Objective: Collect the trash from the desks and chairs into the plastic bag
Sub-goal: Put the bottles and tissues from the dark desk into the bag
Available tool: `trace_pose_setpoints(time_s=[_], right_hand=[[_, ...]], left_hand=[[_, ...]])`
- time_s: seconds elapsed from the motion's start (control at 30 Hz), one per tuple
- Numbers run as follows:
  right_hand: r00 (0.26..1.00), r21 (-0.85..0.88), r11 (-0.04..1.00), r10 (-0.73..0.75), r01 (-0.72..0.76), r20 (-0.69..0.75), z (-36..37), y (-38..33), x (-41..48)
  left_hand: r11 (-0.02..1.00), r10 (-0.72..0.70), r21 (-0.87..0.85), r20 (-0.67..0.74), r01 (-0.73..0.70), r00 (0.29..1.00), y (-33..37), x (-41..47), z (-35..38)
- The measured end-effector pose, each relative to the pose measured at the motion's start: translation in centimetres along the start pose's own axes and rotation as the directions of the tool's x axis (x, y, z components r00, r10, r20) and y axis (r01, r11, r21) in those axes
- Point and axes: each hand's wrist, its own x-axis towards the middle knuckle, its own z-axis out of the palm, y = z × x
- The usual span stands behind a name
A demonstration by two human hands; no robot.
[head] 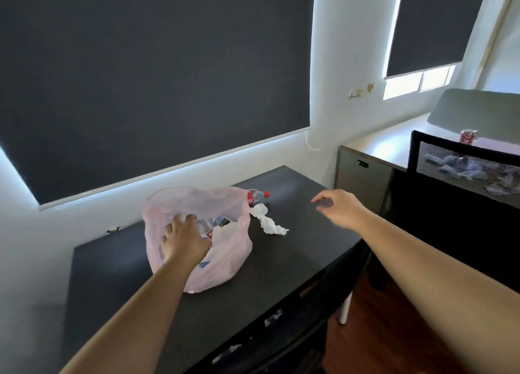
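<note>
A pink plastic bag [225, 261] sits open on the black desk [295, 261], with bottles and wrappers visible inside. My left hand [183, 238] grips the bag's near rim. Behind the bag lies a clear bottle with a red cap and label [257, 195]. A crumpled white tissue [267, 220] lies just right of the bag. My right hand [337, 207] hovers above the desk to the right of the tissue, fingers apart and holding nothing. A red can [468, 136] stands on the far white desk [394, 140].
A black mesh chair [461, 176] stands at the right, with white scraps seen through its back. Another dark chair [281, 334] is tucked under the black desk's near edge, with small white bits on it. Dark window blinds hang behind the desks.
</note>
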Motion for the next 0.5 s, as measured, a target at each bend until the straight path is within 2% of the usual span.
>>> trace_pose_setpoints(time_s=[0.1, 0.2, 0.37, 0.5], right_hand=[[0.992, 0.009, 0.995, -0.099, 0.099, 0.084, 1.8, -0.7, 2.7], [0.962, 0.026, 0.983, -0.184, 0.183, 0.201, 3.8, -2.1, 5.2], [0.868, 0.11, 0.956, -0.292, 0.27, 0.403, 7.6, -4.8, 9.8], [0.785, 0.14, 0.952, -0.303, 0.271, 0.541, 11.3, -6.7, 12.0]], left_hand=[[0.987, -0.13, 0.086, -0.091, 0.138, 0.987, -1.8, -0.1, 0.0], [0.961, -0.248, 0.09, -0.146, 0.263, 0.958, -4.2, 0.5, 0.5], [0.89, -0.456, -0.006, -0.012, 0.456, 0.89, -7.0, 2.0, 1.5], [0.863, -0.497, -0.089, 0.028, 0.497, 0.867, -8.1, 2.6, 2.4]])
